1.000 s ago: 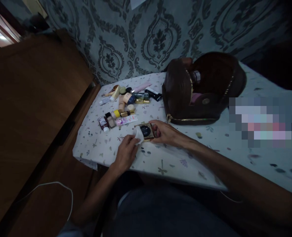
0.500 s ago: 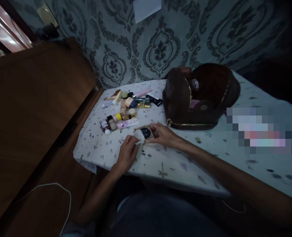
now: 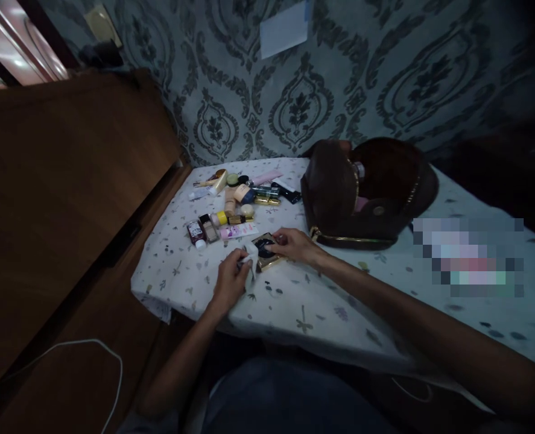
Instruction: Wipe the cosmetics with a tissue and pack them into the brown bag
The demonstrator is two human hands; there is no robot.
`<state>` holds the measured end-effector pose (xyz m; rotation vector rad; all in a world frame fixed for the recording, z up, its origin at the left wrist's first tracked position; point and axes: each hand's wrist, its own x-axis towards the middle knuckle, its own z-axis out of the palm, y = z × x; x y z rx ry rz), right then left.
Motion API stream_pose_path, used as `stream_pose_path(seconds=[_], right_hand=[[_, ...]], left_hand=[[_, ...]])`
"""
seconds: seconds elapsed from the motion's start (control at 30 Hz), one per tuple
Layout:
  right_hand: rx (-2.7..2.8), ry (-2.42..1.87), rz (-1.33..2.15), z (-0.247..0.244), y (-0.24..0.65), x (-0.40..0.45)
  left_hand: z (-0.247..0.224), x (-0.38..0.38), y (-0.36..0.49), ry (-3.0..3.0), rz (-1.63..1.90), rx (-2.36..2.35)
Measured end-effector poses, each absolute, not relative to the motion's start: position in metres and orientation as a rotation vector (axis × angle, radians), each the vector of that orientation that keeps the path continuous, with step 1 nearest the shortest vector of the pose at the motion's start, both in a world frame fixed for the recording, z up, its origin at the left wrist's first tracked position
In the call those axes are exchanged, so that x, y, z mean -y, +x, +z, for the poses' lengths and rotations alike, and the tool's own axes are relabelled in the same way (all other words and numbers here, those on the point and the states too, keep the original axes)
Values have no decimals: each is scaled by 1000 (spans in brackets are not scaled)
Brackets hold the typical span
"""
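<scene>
My left hand [image 3: 229, 281] pinches a crumpled white wipe [image 3: 251, 266], which touches or lies close by the left edge of a compact [image 3: 267, 260]. That compact is square and gold with a dark round centre. My right hand [image 3: 297, 246] grips its right side, thumb over the dark centre and fingers bent around the far edge. Just beyond the compact lies a white and pink tube [image 3: 239, 231]. A dark red bottle [image 3: 195, 231] and a beige bottle [image 3: 208, 228] lie to the left.
A brown zip bag [image 3: 330, 208] stands open on the right, with items inside. Several cosmetics, among them a pink tube [image 3: 267, 177], are grouped near the wall. A patterned cloth [image 3: 321, 313] covers the table. On the left is a wooden panel [image 3: 68, 163]. A white cable [image 3: 86, 342] hangs below.
My left hand and the wipe have drawn back slightly from the compact, uncovering more of it. My right thumb now lies over its dark centre. The view has shifted a little.
</scene>
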<state>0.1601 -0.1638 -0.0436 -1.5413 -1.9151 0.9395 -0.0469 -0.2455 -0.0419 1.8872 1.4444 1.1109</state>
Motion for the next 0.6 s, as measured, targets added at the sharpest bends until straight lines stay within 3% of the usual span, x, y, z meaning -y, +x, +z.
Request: stream_pose_path(seconds=[0.13, 0.33, 0.6], right_hand=[[2029, -1603, 966, -29, 153, 169], [2142, -1721, 560, -23, 143, 210], [2185, -1587, 599, -32, 154, 209]], left_hand=[[-40, 229, -64, 1881, 1180, -1527], [-41, 200, -69, 2022, 1012, -1401], [-19, 166, -69, 2144, 701, -1242]])
